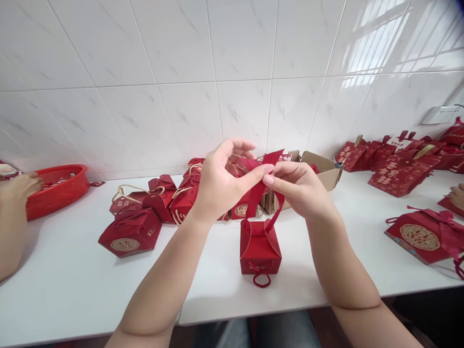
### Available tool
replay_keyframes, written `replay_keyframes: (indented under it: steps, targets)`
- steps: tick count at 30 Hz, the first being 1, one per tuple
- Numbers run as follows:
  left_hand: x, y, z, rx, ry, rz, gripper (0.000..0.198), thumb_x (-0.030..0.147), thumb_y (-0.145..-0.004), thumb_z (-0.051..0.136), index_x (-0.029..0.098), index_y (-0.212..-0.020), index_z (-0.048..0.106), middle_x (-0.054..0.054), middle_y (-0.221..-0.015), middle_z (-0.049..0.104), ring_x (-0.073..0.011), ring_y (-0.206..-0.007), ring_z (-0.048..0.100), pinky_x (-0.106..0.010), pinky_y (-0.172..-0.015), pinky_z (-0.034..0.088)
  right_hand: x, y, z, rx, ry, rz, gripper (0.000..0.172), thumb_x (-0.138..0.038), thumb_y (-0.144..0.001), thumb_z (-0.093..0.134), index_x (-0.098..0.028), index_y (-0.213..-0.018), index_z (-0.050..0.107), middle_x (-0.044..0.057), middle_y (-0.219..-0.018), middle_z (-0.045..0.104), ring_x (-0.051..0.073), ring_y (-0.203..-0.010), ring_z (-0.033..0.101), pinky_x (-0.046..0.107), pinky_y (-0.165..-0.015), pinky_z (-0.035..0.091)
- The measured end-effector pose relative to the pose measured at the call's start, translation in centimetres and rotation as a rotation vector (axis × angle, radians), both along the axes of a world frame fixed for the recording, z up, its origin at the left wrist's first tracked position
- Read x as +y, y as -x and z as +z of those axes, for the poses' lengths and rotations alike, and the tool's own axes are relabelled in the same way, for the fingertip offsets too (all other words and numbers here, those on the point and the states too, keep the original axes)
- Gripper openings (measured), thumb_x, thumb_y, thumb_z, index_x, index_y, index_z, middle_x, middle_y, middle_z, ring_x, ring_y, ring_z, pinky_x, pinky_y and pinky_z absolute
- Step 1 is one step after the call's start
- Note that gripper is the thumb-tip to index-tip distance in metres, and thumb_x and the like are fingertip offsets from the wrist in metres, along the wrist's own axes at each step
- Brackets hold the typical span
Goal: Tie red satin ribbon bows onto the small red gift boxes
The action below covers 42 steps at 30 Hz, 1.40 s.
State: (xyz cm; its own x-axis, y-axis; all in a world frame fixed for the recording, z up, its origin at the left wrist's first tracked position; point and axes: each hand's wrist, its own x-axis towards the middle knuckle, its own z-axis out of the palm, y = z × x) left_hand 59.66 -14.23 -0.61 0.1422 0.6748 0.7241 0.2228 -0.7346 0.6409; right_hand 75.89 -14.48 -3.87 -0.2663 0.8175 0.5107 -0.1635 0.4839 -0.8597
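A small red box (pixel 260 247) with a looped cord at its front stands on the white table in front of me. A wide red ribbon (pixel 255 197) rises from its top. Above the box, my left hand (pixel 232 176) pinches the ribbon between thumb and a finger, its other fingers curled loosely. Close beside it on the right, my right hand (pixel 297 186) also grips the ribbon with thumb and fingers. The two thumb tips almost meet, and the ribbon's ends stick up behind them.
Behind my hands stand red boxes (pixel 184 200) and a cardboard box (pixel 324 169). One box (pixel 132 234) sits left, a ribboned one (pixel 420 237) right. Red bags (pixel 402 169) fill the back right. A person's hand (pixel 31 183) reaches into a red basin (pixel 60 193); another hand (pixel 457 197) shows right.
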Motion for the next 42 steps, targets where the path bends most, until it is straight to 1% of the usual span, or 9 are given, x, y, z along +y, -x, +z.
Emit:
replay_keyframes:
  steps: [4, 7, 11, 15, 19, 22, 26, 34, 42]
  targets:
    - [0.6, 0.6, -0.3, -0.011, 0.246, -0.223, 0.026, 0.041, -0.071, 0.074, 0.018, -0.078, 0.063, -0.003, -0.075, 0.065, -0.0148, -0.068, 0.063, -0.025, -0.057, 0.052, 0.5, -0.2, -0.4, -0.018, 0.013, -0.027, 0.02, -0.039, -0.073, 0.074, -0.02, -0.073, 0.07, -0.002, -0.058, 0.057, 0.01, -0.051, 0.049, 0.024, -0.047, 0.042]
    - [1.2, 1.1, -1.2, -0.039, 0.313, -0.356, 0.029, 0.041, -0.072, 0.073, 0.02, -0.089, 0.063, -0.005, -0.086, 0.066, -0.0162, -0.078, 0.065, -0.028, -0.068, 0.055, 1.0, -0.2, -0.4, 0.038, 0.019, -0.018, 0.018, -0.039, -0.075, 0.072, -0.021, -0.076, 0.071, -0.001, -0.065, 0.063, 0.012, -0.06, 0.057, 0.026, -0.056, 0.048]
    - [1.6, 1.5, -2.6, 0.223, 0.32, -0.318, 0.028, 0.037, -0.07, 0.075, 0.023, -0.093, 0.067, -0.004, -0.088, 0.067, -0.0196, -0.085, 0.064, -0.029, -0.069, 0.055, 1.5, -0.5, -0.1, -0.025, -0.069, -0.035, 0.016, -0.035, -0.079, 0.069, -0.02, -0.071, 0.07, -0.002, -0.065, 0.063, 0.011, -0.061, 0.057, 0.026, -0.06, 0.049]
    - [1.8, 2.1, -3.2, 0.404, 0.345, -0.304, 0.018, 0.041, -0.079, 0.065, 0.023, -0.077, 0.07, -0.001, -0.072, 0.065, -0.0152, -0.062, 0.06, -0.025, -0.05, 0.047, 1.7, -2.1, 0.3, -0.196, -0.211, -0.096, 0.015, -0.031, -0.083, 0.065, -0.02, -0.074, 0.069, 0.0, -0.066, 0.062, 0.011, -0.063, 0.056, 0.025, -0.06, 0.047]
    - [2.5, 2.7, -3.2, 0.424, 0.411, -0.335, 0.023, 0.043, -0.083, 0.058, 0.023, -0.08, 0.068, -0.002, -0.063, 0.06, -0.0127, -0.049, 0.051, -0.023, -0.04, 0.038, 2.1, -4.1, 0.3, -0.478, -0.334, 0.066, 0.014, -0.026, -0.086, 0.059, -0.021, -0.09, 0.071, 0.005, -0.084, 0.067, 0.015, -0.078, 0.06, 0.028, -0.069, 0.05]
    - [2.7, 2.9, -3.2, 0.46, 0.494, -0.358, 0.027, 0.045, -0.085, 0.055, 0.021, -0.079, 0.066, -0.002, -0.061, 0.056, -0.011, -0.046, 0.045, -0.022, -0.038, 0.034, 2.1, -4.5, 0.2, -0.713, -0.337, 0.14, 0.019, -0.023, -0.088, 0.051, -0.02, -0.094, 0.07, 0.005, -0.088, 0.068, 0.015, -0.076, 0.06, 0.026, -0.064, 0.049]
    - [2.3, 2.7, -2.8, 0.476, 0.573, -0.353, 0.03, 0.045, -0.087, 0.051, 0.019, -0.083, 0.064, 0.001, -0.061, 0.05, -0.008, -0.046, 0.039, -0.021, -0.039, 0.03, 1.7, -3.4, 0.1, -0.874, -0.34, -0.023, 0.02, -0.016, -0.084, 0.05, -0.019, -0.088, 0.069, 0.001, -0.072, 0.066, 0.012, -0.061, 0.055, 0.023, -0.054, 0.042]
    - [1.9, 2.5, -2.6, 0.452, 0.525, -0.308, 0.022, 0.025, -0.089, 0.047, 0.022, -0.102, 0.064, -0.002, -0.091, 0.066, -0.0122, -0.076, 0.06, -0.02, -0.058, 0.047, 1.5, -2.2, 0.2, -0.886, -0.31, -0.261, 0.015, -0.014, -0.079, 0.052, -0.015, -0.078, 0.067, 0.0, -0.065, 0.061, 0.01, -0.059, 0.049, 0.023, -0.053, 0.037]
    - [1.8, 2.0, -3.5, 0.432, 0.429, -0.231, 0.02, 0.022, -0.087, 0.049, 0.021, -0.099, 0.065, 0.001, -0.079, 0.067, -0.0065, -0.056, 0.055, -0.018, -0.053, 0.049, 1.4, -2.1, 0.2, -0.865, -0.272, -0.293, 0.016, -0.019, -0.081, 0.054, -0.015, -0.068, 0.062, -0.001, -0.057, 0.05, 0.009, -0.056, 0.04, 0.023, -0.048, 0.029]
